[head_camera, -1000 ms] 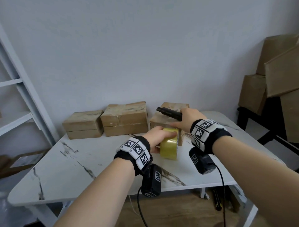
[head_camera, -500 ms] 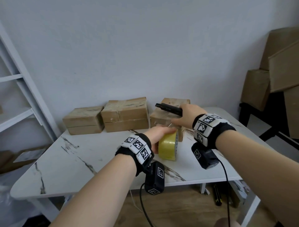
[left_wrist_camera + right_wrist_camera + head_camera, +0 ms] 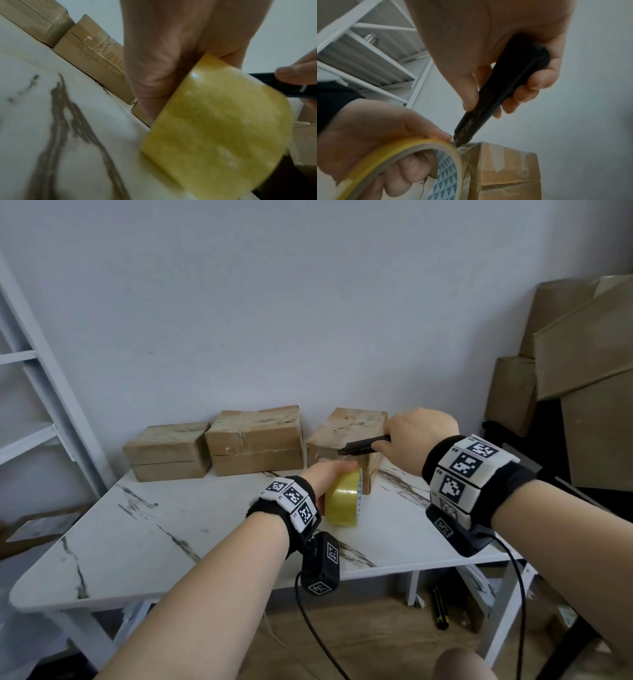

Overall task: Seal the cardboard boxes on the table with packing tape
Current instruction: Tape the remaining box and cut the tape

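My right hand [image 3: 416,440] has brought the black utility knife [image 3: 501,92] it grips down to the stretched strip. My left hand [image 3: 327,477] still grips the yellow packing-tape roll [image 3: 343,498] beside the rightmost brown cardboard box [image 3: 346,440] on the marble-patterned table [image 3: 137,535], so the cut seems imminent.

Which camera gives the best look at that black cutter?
The right wrist view: the black utility knife runs its full length in the right hand, tip at the stretched tape beside the yellow tape roll. The head view shows only its front end, small; the left wrist view only a blurred sliver.
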Demonstrator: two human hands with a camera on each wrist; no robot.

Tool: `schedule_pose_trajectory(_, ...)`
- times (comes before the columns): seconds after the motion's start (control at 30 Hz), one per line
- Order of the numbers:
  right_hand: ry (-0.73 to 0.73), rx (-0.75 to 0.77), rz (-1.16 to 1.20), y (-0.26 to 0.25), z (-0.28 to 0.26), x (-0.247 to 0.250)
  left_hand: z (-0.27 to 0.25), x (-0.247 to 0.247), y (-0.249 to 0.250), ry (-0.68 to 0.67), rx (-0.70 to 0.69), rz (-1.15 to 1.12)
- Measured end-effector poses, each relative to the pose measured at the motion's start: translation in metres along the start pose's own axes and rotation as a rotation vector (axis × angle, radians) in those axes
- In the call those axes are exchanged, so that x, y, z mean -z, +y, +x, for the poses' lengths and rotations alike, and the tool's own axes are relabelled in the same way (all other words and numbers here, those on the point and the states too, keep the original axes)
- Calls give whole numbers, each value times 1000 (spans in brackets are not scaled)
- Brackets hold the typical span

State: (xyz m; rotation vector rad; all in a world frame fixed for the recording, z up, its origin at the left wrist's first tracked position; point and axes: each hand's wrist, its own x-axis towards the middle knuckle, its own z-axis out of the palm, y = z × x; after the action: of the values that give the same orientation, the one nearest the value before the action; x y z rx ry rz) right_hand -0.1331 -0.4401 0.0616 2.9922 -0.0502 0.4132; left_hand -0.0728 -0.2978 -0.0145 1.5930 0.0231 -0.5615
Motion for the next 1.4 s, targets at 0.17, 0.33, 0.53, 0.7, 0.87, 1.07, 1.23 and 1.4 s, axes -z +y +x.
schedule_pose_trajectory(0.17, -13, 19, -35, -17, -6, 4, -4, -6, 2, 38, -22, 52)
schedule_pose_trajectory(0.33, -7, 14, -76, -19, -10, 10, 1, -10, 2, 83, -107, 92)
schedule_pose_trajectory(0.53, -6, 19, -124, -17, -14, 12, 1, -18, 10, 96, -89, 334)
schedule_pose_trajectory(0.7, -13, 12, -90, -10, -15, 13, 4, -15, 8, 115, -100, 358)
schedule_pose_trajectory(0.87, -35, 8, -96, -13, -12, 11, 0, -15, 9, 105, -65, 347)
schedule_pose_trajectory(1.07, -28, -22, -81, -2, -12, 14, 4, -13, 3, 124, -142, 253)
schedule_pose_trajectory(1.23, -45, -53, -129, 16, -15, 14, 8, -9, -2, 164, -169, 253)
schedule_pose_trajectory(1.4, -88, -69, -20, 23, -20, 4, -8, -5, 3, 103, -78, 261)
